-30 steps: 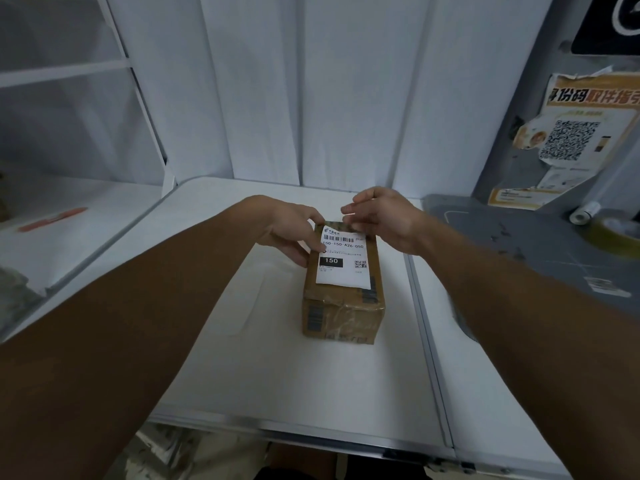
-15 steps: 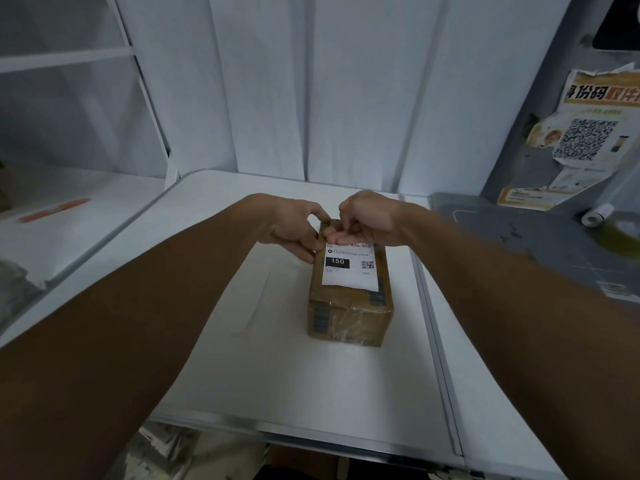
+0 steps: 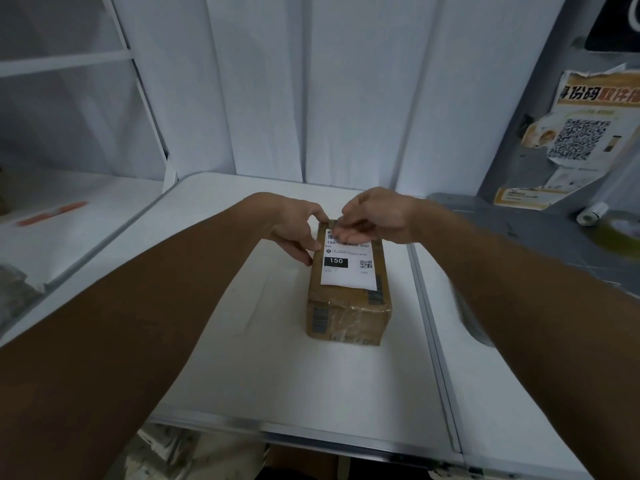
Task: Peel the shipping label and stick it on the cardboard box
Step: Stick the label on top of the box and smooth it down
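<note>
Your cardboard box point(image 3: 348, 306) sits lengthwise near the middle of the white table point(image 3: 294, 386). It is a small brown carton, oblong, with creased, glossy clear tape over the near end and dark printed strips at its near corners. The table top is smooth and matte, edged in pale metal, with a metal seam running front to back just right of the box.

The shipping label point(image 3: 349, 263) lies flat on the box's top face: a white rectangle, its near edge well short of the box's near end. Readable print: "150" in white on a black block, a small QR code to its right, and a number line partly covered that ends in "050". The smaller text is too fine to read.

Your left hand point(image 3: 294, 230) grips the box's far-left corner, thumb on top by the label's edge and fingers down the left side. Your right hand point(image 3: 375, 218) hovers over the label's far end, fingers loosely curled with the tips at or just above the paper; you cannot tell whether they press it. This hand hides the label's top strip and the barcode.

At right, a torn poster point(image 3: 588, 133) on the grey wall shows a large QR code and bold Chinese characters, cut off by the frame edge. White fabric panels point(image 3: 329, 84) hang behind the table.
</note>
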